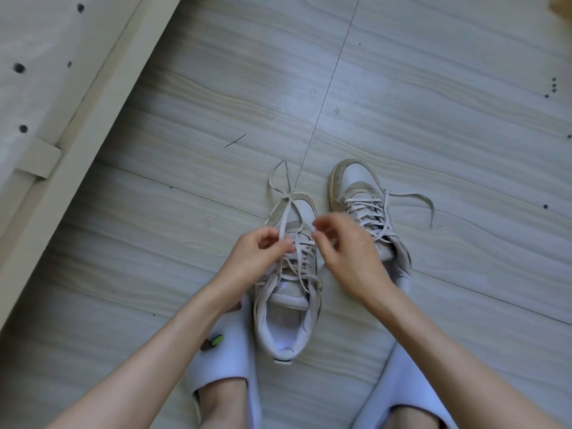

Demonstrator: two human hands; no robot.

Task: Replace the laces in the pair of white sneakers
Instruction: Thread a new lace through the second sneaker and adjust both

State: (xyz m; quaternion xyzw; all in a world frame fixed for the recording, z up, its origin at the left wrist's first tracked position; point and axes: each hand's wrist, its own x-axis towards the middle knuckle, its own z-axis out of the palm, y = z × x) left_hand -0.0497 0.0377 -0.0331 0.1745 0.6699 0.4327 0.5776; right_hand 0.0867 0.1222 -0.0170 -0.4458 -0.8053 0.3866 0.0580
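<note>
Head view. Two white sneakers stand on the grey wood-grain floor point(433, 88), toes toward 12 o'clock: the near sneaker point(286, 305) at centre, between the person's two slippered feet, and the far sneaker point(365, 209) just beside it at about 1 o'clock. Each carries one lace, two in all; both are still threaded but untied. The near lace point(286, 212) runs from the eyelets up over the toe and ends in a loose loop on the floor at 12 o'clock; the far lace point(411, 198) trails off toward 3 o'clock. The left hand point(258, 258) pinches the near lace between thumb and fingertips above the eyelets. The right hand point(343, 249) hovers over the same shoe, fingers loosely curled; whether it grips a strand cannot be told. Judged step: unthreading the old lace from the first shoe. The next move calls for drawing each crossing loose, eyelet by eyelet.
</note>
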